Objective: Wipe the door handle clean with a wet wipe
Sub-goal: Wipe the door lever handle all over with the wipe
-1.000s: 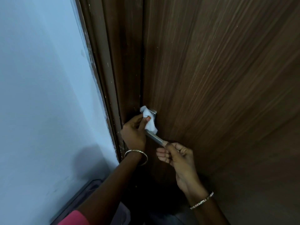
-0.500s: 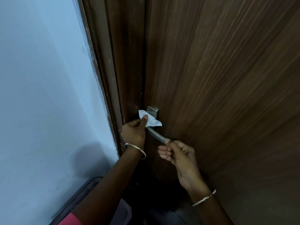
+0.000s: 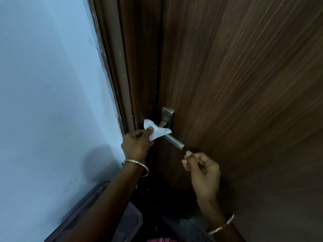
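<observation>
A silver lever door handle (image 3: 175, 143) juts from its metal plate (image 3: 167, 116) on a dark brown wooden door (image 3: 236, 84). My left hand (image 3: 137, 145) grips a crumpled white wet wipe (image 3: 156, 132), which lies over the inner part of the lever near the plate. My right hand (image 3: 201, 170) hangs just below the lever's free end, fingers curled, thumb against the forefinger, apart from the handle and holding nothing.
The brown door frame (image 3: 122, 67) runs up the left of the door, beside a pale blue wall (image 3: 49, 93). A dark flat-edged object (image 3: 82, 208) sits low against the wall. Both wrists wear thin bangles.
My right hand has let go of the lever's end and dropped a little below it. My left hand slid the wipe down from the plate onto the lever.
</observation>
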Available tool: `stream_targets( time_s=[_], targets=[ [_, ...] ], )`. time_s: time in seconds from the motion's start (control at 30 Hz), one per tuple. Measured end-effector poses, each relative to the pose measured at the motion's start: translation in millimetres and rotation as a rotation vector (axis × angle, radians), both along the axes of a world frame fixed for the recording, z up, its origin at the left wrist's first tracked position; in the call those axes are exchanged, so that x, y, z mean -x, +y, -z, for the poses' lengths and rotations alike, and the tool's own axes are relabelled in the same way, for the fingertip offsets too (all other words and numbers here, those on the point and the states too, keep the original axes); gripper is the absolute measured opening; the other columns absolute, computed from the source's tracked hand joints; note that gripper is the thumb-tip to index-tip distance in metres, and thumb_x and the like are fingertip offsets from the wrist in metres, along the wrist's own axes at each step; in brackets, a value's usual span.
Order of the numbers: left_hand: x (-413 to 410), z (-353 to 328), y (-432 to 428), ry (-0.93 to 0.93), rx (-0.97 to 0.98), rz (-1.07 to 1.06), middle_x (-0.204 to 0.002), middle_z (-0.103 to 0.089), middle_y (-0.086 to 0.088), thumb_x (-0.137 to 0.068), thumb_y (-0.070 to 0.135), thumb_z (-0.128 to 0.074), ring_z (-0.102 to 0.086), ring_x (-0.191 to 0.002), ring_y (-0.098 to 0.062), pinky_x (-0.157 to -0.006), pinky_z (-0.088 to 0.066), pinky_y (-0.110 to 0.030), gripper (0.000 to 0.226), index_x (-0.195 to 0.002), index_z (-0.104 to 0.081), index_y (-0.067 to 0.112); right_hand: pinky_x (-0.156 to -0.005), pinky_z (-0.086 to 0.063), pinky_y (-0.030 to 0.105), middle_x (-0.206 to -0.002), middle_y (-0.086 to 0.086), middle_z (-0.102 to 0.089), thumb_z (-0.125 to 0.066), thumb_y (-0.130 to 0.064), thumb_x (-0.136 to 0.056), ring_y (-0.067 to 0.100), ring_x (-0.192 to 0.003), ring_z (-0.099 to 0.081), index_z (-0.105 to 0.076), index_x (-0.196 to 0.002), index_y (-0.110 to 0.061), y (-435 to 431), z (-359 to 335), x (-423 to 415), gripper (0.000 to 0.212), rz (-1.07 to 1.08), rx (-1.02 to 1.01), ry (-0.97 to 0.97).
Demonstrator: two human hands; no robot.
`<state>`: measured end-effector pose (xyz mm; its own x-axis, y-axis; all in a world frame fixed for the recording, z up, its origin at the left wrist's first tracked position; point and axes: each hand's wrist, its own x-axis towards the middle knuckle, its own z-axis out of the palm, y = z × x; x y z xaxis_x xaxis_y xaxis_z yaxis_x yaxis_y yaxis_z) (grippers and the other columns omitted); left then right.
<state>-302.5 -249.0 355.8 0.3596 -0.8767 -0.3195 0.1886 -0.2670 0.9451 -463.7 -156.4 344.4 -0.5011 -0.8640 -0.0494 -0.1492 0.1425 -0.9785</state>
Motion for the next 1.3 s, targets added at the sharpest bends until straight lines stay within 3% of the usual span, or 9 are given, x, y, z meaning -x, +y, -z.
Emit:
stream_targets(
  time_s=[0.1, 0.27, 0.37, 0.47, 0.57, 0.73, 0.83, 0.97, 1.3],
  targets=[
    [-5, -3, 17, 0.034, -0.1, 0.132, -0.079, -0.076, -0.015, -0.078, 0.022, -0.08, -0.074, -0.075, -0.03, -0.079, -0.06, -0.04, 0.01, -0.069, -0.079, 0.017, -0.063, -0.054, 0.024, -0.075, -0.009, -0.066, -0.063, -0.031, -0.096, 0.007, -0.072, -0.066, -0.067, -0.081, -0.024, 7, -17, -4, 0.017, -0.037, 0.302, 0.51],
    [3, -11, 42, 0.149, -0.115, 0.429, -0.074, -0.076, -0.01, -0.086, 0.014, -0.07, -0.071, -0.071, -0.021, -0.07, -0.06, -0.031, 0.019, -0.07, -0.08, 0.012, -0.099, -0.054, 0.026, -0.134, -0.003, -0.063, -0.066, -0.016, -0.094, 0.009, -0.125, -0.058, -0.066, -0.13, -0.021, -2, -33, -29, 0.036, -0.439, 0.283, 0.628],
    [-4, -15, 37, 0.028, -0.151, 0.516, -0.084, -0.079, -0.004, -0.088, 0.031, -0.068, -0.071, -0.084, -0.018, -0.082, -0.057, -0.036, 0.023, -0.076, -0.081, 0.017, -0.096, -0.058, 0.032, -0.126, 0.003, -0.071, -0.067, 0.005, -0.089, 0.012, -0.117, -0.066, -0.072, -0.122, -0.013, -4, -34, -31, 0.038, -0.364, 0.342, 0.659],
    [-18, -15, 27, -0.098, -0.14, 0.503, -0.09, -0.079, 0.004, -0.092, 0.043, -0.06, -0.071, -0.087, -0.013, -0.079, -0.051, -0.03, 0.031, -0.082, -0.081, 0.022, -0.092, -0.055, 0.021, -0.119, 0.0, -0.074, -0.068, 0.004, -0.086, 0.008, -0.108, -0.067, -0.073, -0.118, -0.013, -10, -40, -15, 0.036, -0.179, 0.442, 0.746],
    [-25, -12, 23, -0.182, 0.011, 0.382, -0.106, -0.076, -0.002, -0.098, 0.027, -0.054, -0.069, -0.098, -0.018, -0.085, -0.05, -0.03, 0.021, -0.1, -0.075, 0.027, -0.088, -0.054, 0.016, -0.116, -0.004, -0.076, -0.071, -0.005, -0.09, 0.006, -0.105, -0.066, -0.074, -0.118, -0.014, -19, -42, -2, 0.03, -0.185, 0.351, 0.789],
    [-18, -8, 17, -0.367, 0.161, 0.47, -0.128, -0.065, 0.003, -0.1, 0.006, -0.046, -0.058, -0.12, -0.018, -0.104, -0.047, -0.039, 0.038, -0.129, -0.062, 0.024, -0.09, -0.052, 0.017, -0.11, 0.003, -0.078, -0.076, 0.005, -0.082, 0.014, -0.102, -0.073, -0.076, -0.113, -0.01, -36, -36, -13, 0.034, -0.356, 0.27, 0.808],
    [-17, -4, 15, -0.503, 0.208, 0.452, -0.126, -0.067, 0.002, -0.097, 0.002, -0.047, -0.06, -0.119, -0.016, -0.104, -0.047, -0.034, 0.042, -0.128, -0.063, 0.026, -0.085, -0.06, 0.031, -0.107, 0.007, -0.079, -0.073, 0.004, -0.083, 0.022, -0.097, -0.074, -0.076, -0.112, -0.009, -56, -42, -39, 0.032, -0.377, 0.243, 0.928],
    [-17, -6, 17, -0.666, 0.307, 0.433, -0.122, -0.069, 0.001, -0.091, -0.002, -0.046, -0.064, -0.111, -0.016, -0.096, -0.051, -0.032, 0.051, -0.128, -0.063, 0.029, -0.081, -0.057, 0.032, -0.113, 0.006, -0.076, -0.056, -0.013, -0.097, 0.024, -0.102, -0.069, -0.072, -0.12, -0.013, -64, -45, -63, 0.028, -0.382, 0.173, 1.087],
    [-22, -11, 14, -0.745, 0.33, 0.454, -0.124, -0.066, -0.001, -0.082, -0.017, -0.043, -0.063, -0.105, -0.017, -0.09, -0.055, -0.034, 0.066, -0.126, -0.064, 0.028, -0.084, -0.06, 0.028, -0.105, 0.002, -0.079, -0.079, 0.007, -0.076, 0.016, -0.096, -0.073, -0.078, -0.111, -0.015, -22, -31, -16, 0.042, -0.254, 0.18, 0.929]
  ],
)
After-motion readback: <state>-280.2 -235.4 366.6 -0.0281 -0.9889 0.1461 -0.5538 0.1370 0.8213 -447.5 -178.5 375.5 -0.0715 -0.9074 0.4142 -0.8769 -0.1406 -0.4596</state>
